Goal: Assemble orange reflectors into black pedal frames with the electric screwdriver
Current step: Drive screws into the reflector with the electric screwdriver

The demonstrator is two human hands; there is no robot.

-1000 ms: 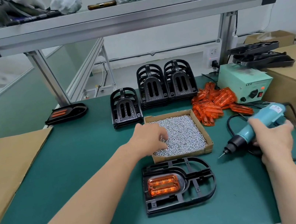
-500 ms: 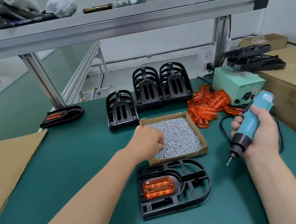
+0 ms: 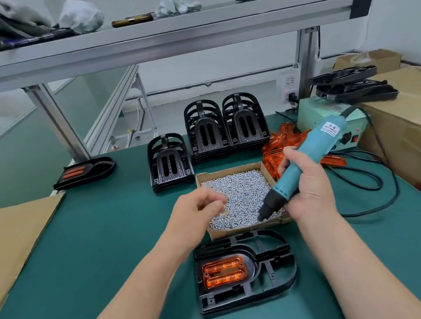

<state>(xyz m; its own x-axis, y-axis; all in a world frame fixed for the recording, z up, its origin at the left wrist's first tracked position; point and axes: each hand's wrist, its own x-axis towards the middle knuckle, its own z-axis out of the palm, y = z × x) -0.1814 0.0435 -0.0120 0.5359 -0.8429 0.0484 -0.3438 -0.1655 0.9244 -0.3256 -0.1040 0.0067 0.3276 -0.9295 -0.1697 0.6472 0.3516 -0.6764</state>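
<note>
Nearest me, the black pedal frame (image 3: 253, 297) lies flat on the green mat (image 3: 109, 258), an orange reflector (image 3: 224, 272) seated in its left end, just as it was half a second ago. At its 12 o'clock sits the cardboard box (image 3: 242, 230) of screws (image 3: 241, 190). The left hand (image 3: 198, 212) has lifted off the heap and hovers over the box's 9 o'clock side, fingertips pinched together; I cannot tell whether it holds a screw. The right hand (image 3: 308, 190), wrapped tight round the electric screwdriver (image 3: 310, 154), has swung in from the mat, the bit now over the box's 5 o'clock corner. Beyond, at 1 o'clock, lie loose reflectors (image 3: 279, 145); at 12 o'clock stand stacked frames (image 3: 224, 129).
</note>
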